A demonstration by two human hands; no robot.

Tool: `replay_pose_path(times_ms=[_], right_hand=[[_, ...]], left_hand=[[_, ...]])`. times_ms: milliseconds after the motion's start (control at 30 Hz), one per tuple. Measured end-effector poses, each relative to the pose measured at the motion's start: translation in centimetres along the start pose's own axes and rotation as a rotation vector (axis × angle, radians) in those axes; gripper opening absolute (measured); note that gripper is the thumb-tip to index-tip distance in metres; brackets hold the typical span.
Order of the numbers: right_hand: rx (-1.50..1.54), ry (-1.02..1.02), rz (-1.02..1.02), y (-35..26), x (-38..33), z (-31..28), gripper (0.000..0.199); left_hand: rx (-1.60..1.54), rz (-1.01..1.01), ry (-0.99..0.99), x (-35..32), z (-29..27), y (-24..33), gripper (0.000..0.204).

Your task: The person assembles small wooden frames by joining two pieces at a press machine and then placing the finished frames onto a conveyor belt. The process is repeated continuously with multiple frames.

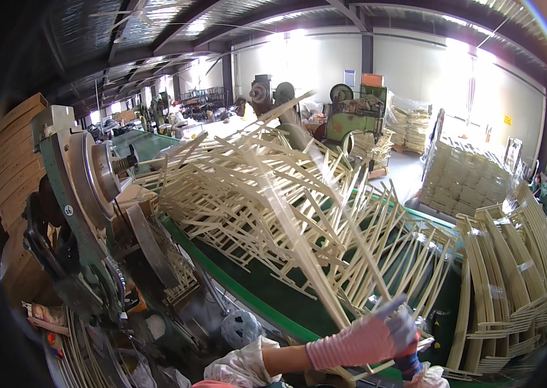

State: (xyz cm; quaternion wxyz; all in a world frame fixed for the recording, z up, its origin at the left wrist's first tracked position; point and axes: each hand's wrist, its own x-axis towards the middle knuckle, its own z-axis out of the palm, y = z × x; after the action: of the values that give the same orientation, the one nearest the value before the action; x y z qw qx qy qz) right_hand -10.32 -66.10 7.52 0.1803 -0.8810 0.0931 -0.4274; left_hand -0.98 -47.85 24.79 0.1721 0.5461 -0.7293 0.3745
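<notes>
My left hand [367, 337], in a pink-and-white striped glove with grey fingertips, reaches across the lower right. It is closed at the near end of a long cream-coloured strip [306, 262], which is blurred and slants up and away over the pile. Just beyond it, my right hand [408, 363] is mostly hidden; a blue-and-red glove part and a white cuff show, but not its fingers. A heap of similar thin cream strips [221, 187], some with bent or forked ends, lies across the green-edged table [247, 294].
Stacked bundles of cream strips [500, 271] stand close on the right. A green press machine [86, 194] with a flywheel rises on the left, before stacked cartons [18, 161]. Another green machine [354, 119] and a wrapped pallet [458, 181] stand farther back.
</notes>
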Motion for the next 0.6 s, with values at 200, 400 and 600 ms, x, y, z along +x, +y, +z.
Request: replay_pose_path(times_ms=[200,400,600], right_hand=[[0.643,-0.107,0.029,-5.6,17.3,8.5,0.049],[1.094,-0.262,0.047,-14.4,45.5,23.0,0.014],[0.155,-0.322,-0.049,-24.9,66.1,39.8,0.019]], left_hand=[[-0.107,0.048,0.315,-6.1,-6.6,-2.9,0.029],[-0.012,-0.296,0.248,-13.4,-7.2,-5.7,0.027],[0.078,-0.532,0.22,-20.7,-7.0,-8.7,0.024]])
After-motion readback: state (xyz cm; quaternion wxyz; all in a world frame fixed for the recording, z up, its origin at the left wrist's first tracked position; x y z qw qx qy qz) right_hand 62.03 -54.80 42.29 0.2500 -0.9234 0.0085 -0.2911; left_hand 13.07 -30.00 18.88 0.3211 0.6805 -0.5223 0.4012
